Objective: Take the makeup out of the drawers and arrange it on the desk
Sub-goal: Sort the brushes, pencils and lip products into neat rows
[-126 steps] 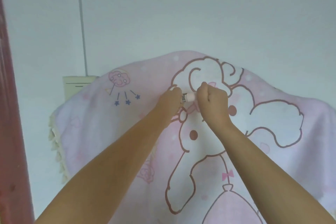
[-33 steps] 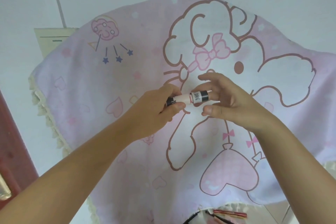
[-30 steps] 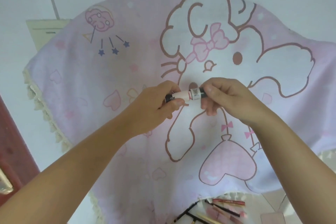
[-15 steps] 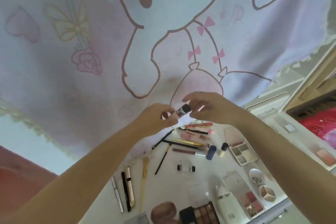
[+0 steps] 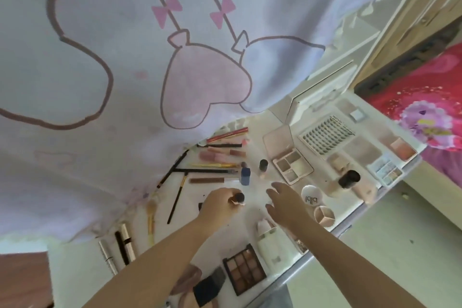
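Left hand (image 5: 220, 204) grips a small pale tube with a dark cap (image 5: 238, 199), upright above the middle of the white desk (image 5: 215, 240). Right hand (image 5: 285, 204) hovers beside it, fingers spread, holding nothing. Brown eyeshadow palette (image 5: 243, 271) near front edge; pink cartoon-print cloth (image 5: 125, 57) overhangs the back.

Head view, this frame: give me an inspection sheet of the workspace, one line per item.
Surface: white desk, crowded with makeup, its front edge at lower right.
Job's things: small dark-capped tube in the left hand; brushes and pencils laid in a rough row; blue bottle upright; open four-pan palette; brown eyeshadow palette; lash tray; round white compact.
Clutter: nothing seen apart from the makeup.
Hands: left hand's fingers grip the tube; right hand open above the desk, holding nothing.
Cables: nothing seen.
Surroundings: pink cartoon-print cloth draped behind the desk; red floral bedding at right.
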`<state>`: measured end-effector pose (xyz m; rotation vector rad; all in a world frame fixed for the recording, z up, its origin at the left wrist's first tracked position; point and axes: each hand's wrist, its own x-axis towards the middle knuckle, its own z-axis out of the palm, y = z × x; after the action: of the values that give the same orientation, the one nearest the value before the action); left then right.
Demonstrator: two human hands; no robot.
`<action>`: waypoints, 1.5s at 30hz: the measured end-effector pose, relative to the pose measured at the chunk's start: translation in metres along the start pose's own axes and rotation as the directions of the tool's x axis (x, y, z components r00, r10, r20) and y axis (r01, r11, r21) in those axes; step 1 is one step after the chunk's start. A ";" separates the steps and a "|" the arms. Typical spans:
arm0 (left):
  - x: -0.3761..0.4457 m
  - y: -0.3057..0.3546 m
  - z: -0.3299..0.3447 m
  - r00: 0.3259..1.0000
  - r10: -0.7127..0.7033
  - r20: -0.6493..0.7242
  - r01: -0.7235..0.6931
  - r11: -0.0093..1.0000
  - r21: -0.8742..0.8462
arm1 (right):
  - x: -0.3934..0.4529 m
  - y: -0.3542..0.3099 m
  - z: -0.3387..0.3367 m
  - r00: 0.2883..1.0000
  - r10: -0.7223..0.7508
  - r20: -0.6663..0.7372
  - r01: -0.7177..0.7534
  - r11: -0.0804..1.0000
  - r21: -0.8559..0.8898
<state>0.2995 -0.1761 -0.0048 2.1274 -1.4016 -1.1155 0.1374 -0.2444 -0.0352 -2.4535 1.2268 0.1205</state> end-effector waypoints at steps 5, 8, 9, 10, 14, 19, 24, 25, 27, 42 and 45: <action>0.023 0.007 0.022 0.993 -0.072 -0.093 0.074 0.997 0.009 | 0.001 0.002 0.006 0.992 -0.041 -0.119 0.036 0.998 -0.042; 0.033 0.008 0.032 0.978 -0.144 -0.149 0.145 0.989 -0.007 | -0.002 0.008 0.007 0.990 -0.091 -0.111 0.086 0.995 -0.055; 0.035 0.006 0.035 0.977 -0.149 -0.156 0.152 0.988 0.009 | -0.002 0.010 0.008 0.986 -0.113 -0.124 0.106 0.992 -0.063; 0.037 0.006 0.037 0.976 -0.151 -0.156 0.157 0.987 0.025 | -0.004 0.012 0.008 0.983 -0.128 -0.129 0.120 0.991 -0.067; 0.041 0.006 0.044 0.973 -0.145 -0.177 0.153 0.988 0.032 | -0.005 0.013 0.006 0.988 -0.116 -0.099 0.109 0.991 -0.073; 0.040 0.007 0.051 0.972 -0.152 -0.181 0.164 0.985 0.056 | -0.003 0.012 0.006 0.985 -0.109 -0.130 0.099 0.992 -0.083; 0.036 0.003 0.035 0.992 -0.058 -0.114 0.079 0.979 0.186 | -0.002 0.011 0.007 0.997 -0.042 -0.061 0.042 0.999 0.006; 0.033 -0.001 0.029 0.991 -0.033 -0.132 0.061 0.975 0.213 | 0.000 0.011 0.007 1.000 -0.022 -0.021 0.023 0.999 0.033; 0.025 -0.011 0.016 0.980 -0.016 -0.197 0.063 0.970 0.234 | 0.001 0.014 0.011 0.999 -0.025 0.034 0.025 1.000 0.012; -0.012 -0.040 -0.025 0.994 -0.019 -0.105 0.066 0.884 0.462 | -0.004 0.006 -0.002 0.999 -0.002 -0.046 0.000 1.000 -0.027; -0.027 -0.018 -0.050 0.985 0.070 -0.159 -0.022 0.958 0.285 | -0.021 -0.016 -0.033 0.930 -0.027 -0.365 0.081 0.988 0.133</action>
<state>0.3432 -0.1505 0.0255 2.3055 -1.6000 -0.7337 0.1343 -0.2326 0.0051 -2.4453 1.2579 -0.4440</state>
